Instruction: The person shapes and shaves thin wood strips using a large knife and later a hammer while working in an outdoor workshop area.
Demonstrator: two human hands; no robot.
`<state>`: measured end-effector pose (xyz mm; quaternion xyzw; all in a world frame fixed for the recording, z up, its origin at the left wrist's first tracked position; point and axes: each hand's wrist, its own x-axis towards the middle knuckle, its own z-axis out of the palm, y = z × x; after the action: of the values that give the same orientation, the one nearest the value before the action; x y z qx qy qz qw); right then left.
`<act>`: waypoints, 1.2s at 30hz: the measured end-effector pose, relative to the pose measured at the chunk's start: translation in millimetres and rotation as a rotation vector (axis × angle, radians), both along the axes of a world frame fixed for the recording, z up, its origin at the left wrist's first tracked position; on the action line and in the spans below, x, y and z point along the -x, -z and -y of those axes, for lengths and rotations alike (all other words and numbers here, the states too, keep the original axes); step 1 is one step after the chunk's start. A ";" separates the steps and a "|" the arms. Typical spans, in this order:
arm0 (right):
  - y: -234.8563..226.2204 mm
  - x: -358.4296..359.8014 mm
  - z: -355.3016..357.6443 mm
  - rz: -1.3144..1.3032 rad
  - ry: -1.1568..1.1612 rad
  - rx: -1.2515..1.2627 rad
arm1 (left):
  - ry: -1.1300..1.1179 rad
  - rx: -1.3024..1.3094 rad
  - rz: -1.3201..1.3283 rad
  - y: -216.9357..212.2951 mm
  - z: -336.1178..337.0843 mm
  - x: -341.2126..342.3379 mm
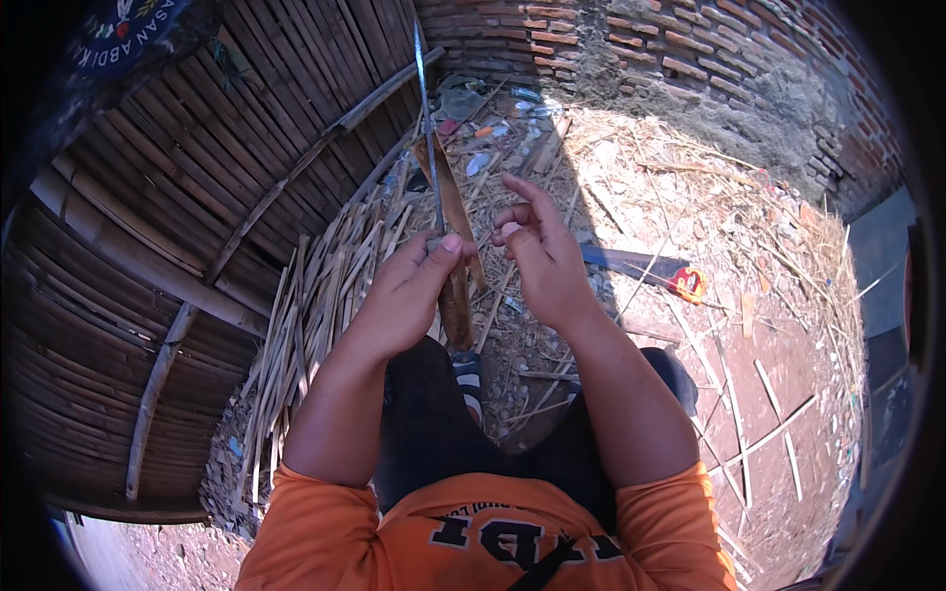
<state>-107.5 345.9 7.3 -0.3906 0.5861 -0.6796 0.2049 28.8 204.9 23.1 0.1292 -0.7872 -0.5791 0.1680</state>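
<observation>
My left hand is closed with its thumb pressed on a long, thin strip. That strip stands nearly upright, dark low down and shiny near its top, and may be a blade seen edge-on. A flat brown piece of wood or bamboo slants behind it, and a rough brown end shows below my fingers; I cannot tell whether these are joined. My right hand hovers just right of them, fingers loosely bent and apart, with nothing visible in it.
A handsaw with a red and yellow handle lies on the ground to the right. Split bamboo strips are piled on the left beside a bamboo wall. A brick wall stands behind the straw and litter.
</observation>
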 end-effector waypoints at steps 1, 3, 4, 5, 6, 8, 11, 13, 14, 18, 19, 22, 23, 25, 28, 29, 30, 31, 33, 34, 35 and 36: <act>8.6 12.2 6.3 -0.058 0.105 -0.014 | -0.013 0.034 0.029 -3.3 0.9 -3.1; 31.4 26.3 25.6 -0.242 0.245 -0.026 | 0.002 -0.143 0.038 -6.3 2.3 -13.8; 42.5 28.4 37.7 -0.371 0.294 -0.029 | 0.011 -0.230 0.045 -7.5 2.3 -18.2; 49.8 28.9 48.8 -0.500 0.343 -0.032 | 0.019 -0.237 0.068 -8.6 2.8 -21.7; 56.4 30.9 58.5 -0.529 0.348 -0.017 | 0.028 -0.244 0.091 -9.6 3.2 -24.5; 62.6 27.7 77.7 -0.584 0.345 0.015 | 0.022 -0.272 0.100 -10.2 3.6 -32.5; 65.4 19.9 93.1 -0.523 0.310 0.049 | -0.006 -0.299 0.069 -11.7 3.4 -40.9; 58.8 12.9 94.8 -0.418 0.311 -0.028 | -0.031 -0.273 0.068 -13.3 5.7 -45.9; 55.5 9.1 95.5 -0.365 0.311 -0.068 | -0.055 -0.297 0.069 -14.3 6.9 -48.4; 56.5 3.8 102.3 -0.455 0.407 -0.051 | -0.106 -0.292 0.071 -16.2 10.3 -51.6; 56.4 3.2 103.8 -0.470 0.424 -0.065 | -0.112 -0.266 0.071 -16.0 11.2 -52.0; 56.2 0.7 106.5 -0.498 0.467 -0.070 | -0.115 -0.195 0.057 -11.2 16.5 -55.4; 56.0 0.3 106.4 -0.505 0.481 -0.066 | -0.104 -0.196 0.059 -11.7 19.5 -55.5; 55.0 2.4 104.4 -0.490 0.439 -0.142 | -0.079 -0.196 0.064 -13.6 26.1 -54.2; 49.7 8.0 95.1 -0.494 0.391 -0.158 | -0.122 -0.164 0.094 -18.9 27.2 -54.4; 51.4 11.3 85.4 -0.492 0.381 -0.165 | -0.132 -0.142 0.096 -18.0 28.1 -54.9; 47.5 20.9 76.1 -0.543 0.376 -0.215 | -0.144 -0.120 0.098 -19.3 31.1 -57.5; 41.5 35.8 61.0 -0.589 0.370 -0.279 | -0.149 -0.108 0.107 -18.3 31.6 -59.3; 22.0 73.4 20.8 -0.506 0.451 -0.359 | -0.172 -0.115 0.097 -15.5 31.9 -54.3; 17.9 96.1 -4.9 -0.498 0.524 -0.293 | -0.170 -0.117 0.095 -16.2 31.3 -49.3; 17.8 110.0 -26.7 -0.475 0.576 -0.277 | -0.183 -0.110 0.112 -18.2 30.8 -48.8; 23.8 129.0 -49.7 -0.556 0.624 -0.302 | -0.195 -0.095 0.117 -22.2 30.4 -47.8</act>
<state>-236.5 395.6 -16.4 -0.3285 0.8016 -0.4848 -0.1207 76.5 174.4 45.3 0.2467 -0.7511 -0.5880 0.1712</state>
